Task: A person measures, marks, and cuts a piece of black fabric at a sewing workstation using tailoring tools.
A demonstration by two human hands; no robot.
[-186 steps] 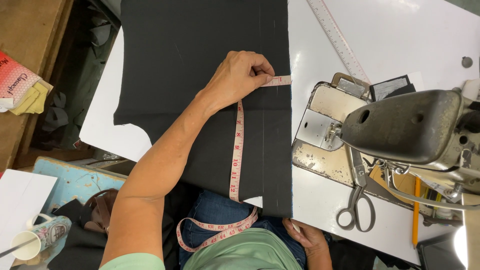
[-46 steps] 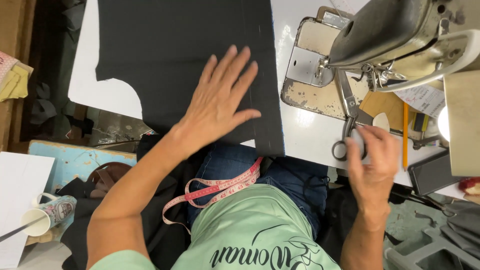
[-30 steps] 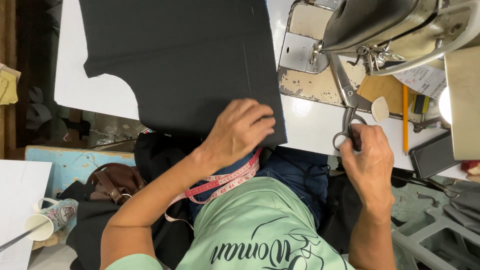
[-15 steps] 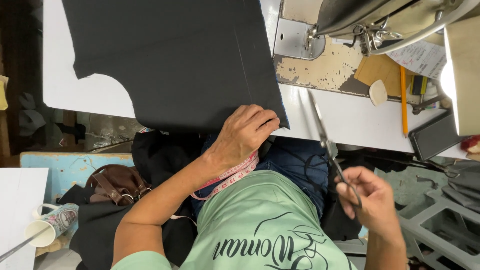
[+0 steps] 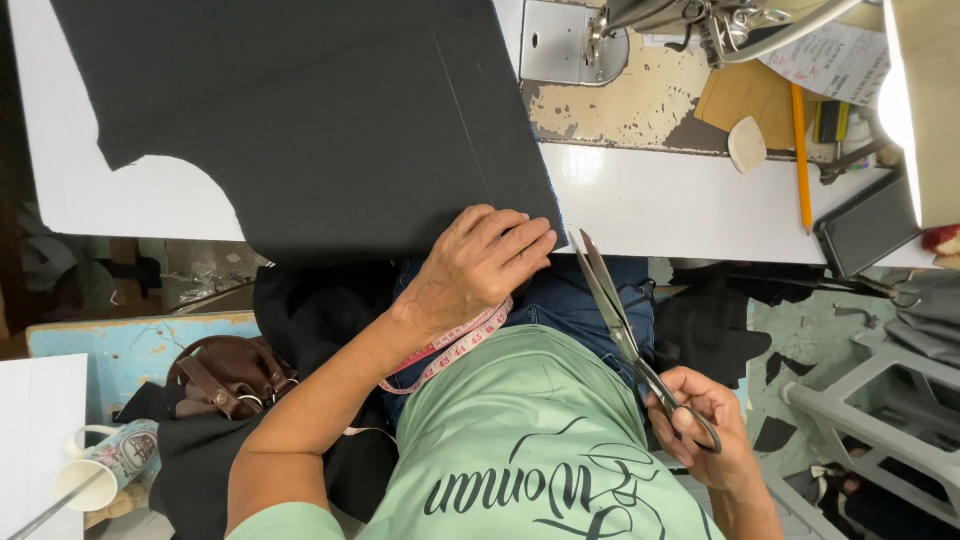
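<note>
Spreading across a white counter [image 5: 680, 205], a large piece of black fabric [image 5: 320, 120] lay flat, its near edge hanging just over the counter's front. Behind it stood the worn base plate of a sewing machine [image 5: 640, 90], with a yellow pencil [image 5: 798, 150], a pale chalk wedge [image 5: 746, 143] and a dark flat case [image 5: 866, 222] lying to its right. Below the counter, a brown leather bag [image 5: 228, 372] sat on dark cloth beside a blue surface, and a patterned paper cup [image 5: 105, 465] lay tipped near the corner. The left hand [image 5: 478, 268] reached forward with the arm extended, its fingers curled over the fabric's near corner and gripping it at the counter's edge. A pink measuring tape [image 5: 452, 345] trailed under that wrist. The right hand [image 5: 700, 425] was held low by the lap, clenched through the handles of scissors [image 5: 625, 335], whose blades were slightly parted and pointed up toward the fabric's corner without touching it.
</note>
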